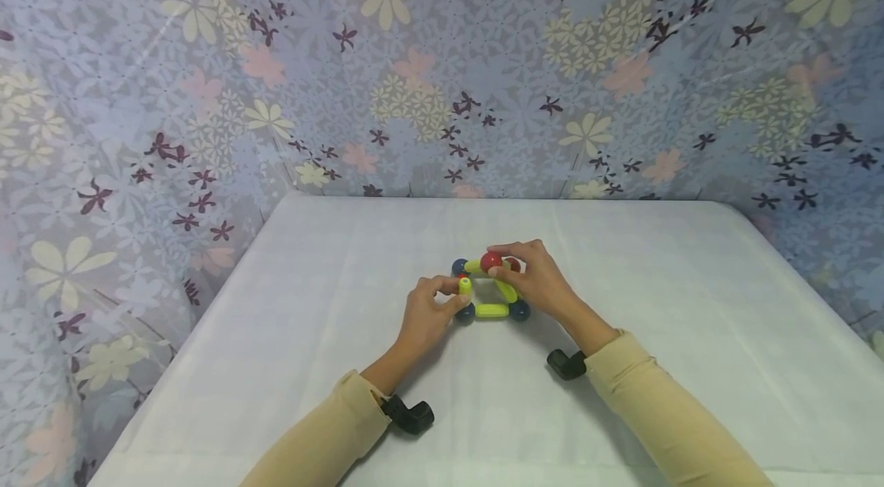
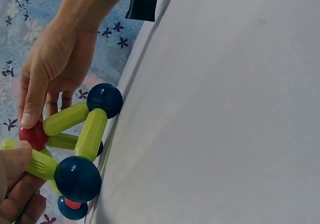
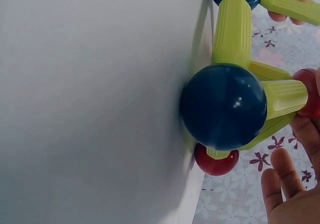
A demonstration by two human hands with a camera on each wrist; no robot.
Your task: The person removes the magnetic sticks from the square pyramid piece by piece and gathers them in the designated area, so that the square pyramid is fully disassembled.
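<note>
A frame of yellow-green rods and balls stands on the table between both hands. My left hand (image 1: 424, 312) pinches a yellow-green rod (image 1: 466, 288) that rises from the near-left dark blue ball (image 2: 77, 179). My right hand (image 1: 543, 281) holds a red ball (image 1: 491, 262) at the top, thumb and fingers on either side. From that ball a slanted rod (image 3: 285, 98) runs down to the near-right blue ball (image 3: 222, 106). Another rod (image 1: 493, 310) joins the two near blue balls. At the back sit a blue ball (image 1: 460, 267) and a second red ball (image 3: 216, 161), partly hidden.
A white cloth covers the table (image 1: 331, 257) around the frame. Flower-patterned fabric (image 1: 442, 73) hangs behind and to the sides. Dark wrist-worn devices (image 1: 409, 416) sit below both hands, just above the tabletop.
</note>
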